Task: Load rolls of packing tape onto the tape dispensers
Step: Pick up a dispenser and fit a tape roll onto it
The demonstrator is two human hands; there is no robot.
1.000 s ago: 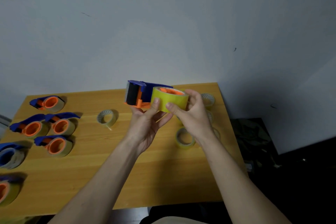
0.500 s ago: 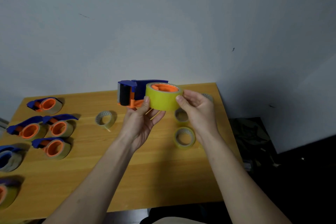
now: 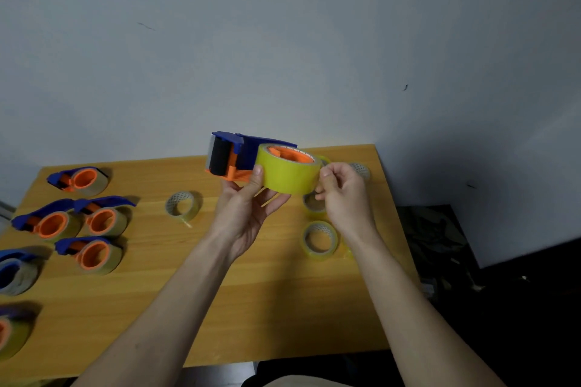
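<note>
A pale grey wall (image 3: pixel 283 56) rises behind a long wooden table (image 3: pixel 251 292) with an orange-brown grained top. Along the left part of the table lie 4 loaded blue-and-orange plastic tape dispensers (image 3: pixel 94 218), each with a roll of clear tape round an orange hub, and 2 more sit blurred at the left edge. Held up above the table's far middle is a blue plastic tape dispenser with an orange frame and black roller (image 3: pixel 231 155), and a yellow roll of packing tape (image 3: pixel 287 174) sits on its orange hub, with the hub showing inside the core. The left hand (image 3: pixel 245 204) grips the dispenser from below, thumb pressed against the yellow roll's side. The right hand (image 3: pixel 342 192) has its fingers curled and pinches at the roll's right side; what it pinches there is too small to tell. On the table lie loose clear tape rolls: 1 left of the left hand (image 3: pixel 184 206), 1 near the right wrist (image 3: pixel 319 240), others partly hidden behind the right hand.
</note>
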